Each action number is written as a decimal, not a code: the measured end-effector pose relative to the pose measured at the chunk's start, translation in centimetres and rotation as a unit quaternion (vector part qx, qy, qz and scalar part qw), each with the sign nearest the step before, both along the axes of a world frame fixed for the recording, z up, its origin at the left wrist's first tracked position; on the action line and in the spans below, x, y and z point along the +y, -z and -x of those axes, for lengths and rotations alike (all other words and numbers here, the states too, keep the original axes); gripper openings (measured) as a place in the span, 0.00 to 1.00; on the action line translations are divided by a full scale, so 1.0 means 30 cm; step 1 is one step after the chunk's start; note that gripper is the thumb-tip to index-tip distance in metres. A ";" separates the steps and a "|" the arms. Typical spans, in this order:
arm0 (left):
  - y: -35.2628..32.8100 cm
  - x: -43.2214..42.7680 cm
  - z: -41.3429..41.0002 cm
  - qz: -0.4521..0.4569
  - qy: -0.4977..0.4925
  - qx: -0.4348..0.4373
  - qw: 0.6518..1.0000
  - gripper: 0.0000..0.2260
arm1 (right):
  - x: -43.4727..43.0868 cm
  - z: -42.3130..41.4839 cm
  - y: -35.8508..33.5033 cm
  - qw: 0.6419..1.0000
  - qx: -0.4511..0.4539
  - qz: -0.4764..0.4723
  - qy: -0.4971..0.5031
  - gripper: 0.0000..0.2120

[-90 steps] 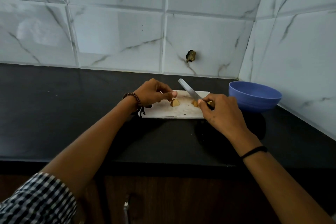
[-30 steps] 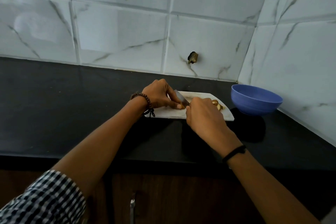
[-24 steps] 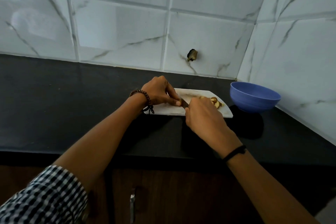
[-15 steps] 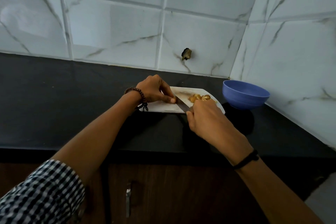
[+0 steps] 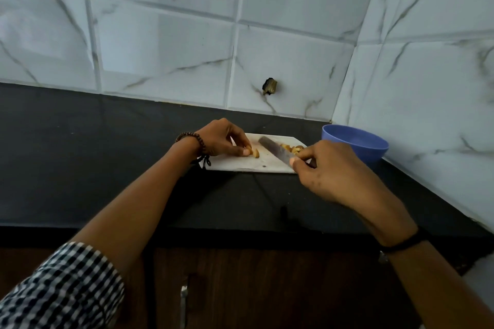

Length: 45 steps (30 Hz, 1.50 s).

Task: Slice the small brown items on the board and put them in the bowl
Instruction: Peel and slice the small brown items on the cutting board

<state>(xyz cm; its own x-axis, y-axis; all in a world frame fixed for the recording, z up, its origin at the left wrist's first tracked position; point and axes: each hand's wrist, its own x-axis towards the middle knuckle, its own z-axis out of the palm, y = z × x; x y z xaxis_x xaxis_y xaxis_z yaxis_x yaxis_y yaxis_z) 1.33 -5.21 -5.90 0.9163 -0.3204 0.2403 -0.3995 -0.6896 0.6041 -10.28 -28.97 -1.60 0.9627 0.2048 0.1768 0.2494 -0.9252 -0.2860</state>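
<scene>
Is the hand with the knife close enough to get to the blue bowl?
Probably yes. The right hand is close to the blue bowl, with nothing standing between them, though it grips the knife.

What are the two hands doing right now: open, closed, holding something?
Left hand: closed, pinching a brown piece on the board.
Right hand: closed, gripping the knife.
</scene>
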 end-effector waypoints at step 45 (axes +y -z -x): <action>-0.034 -0.046 0.020 0.095 -0.010 0.053 0.994 0.08 | 0.113 -0.341 0.086 0.950 0.005 -0.313 0.017 0.06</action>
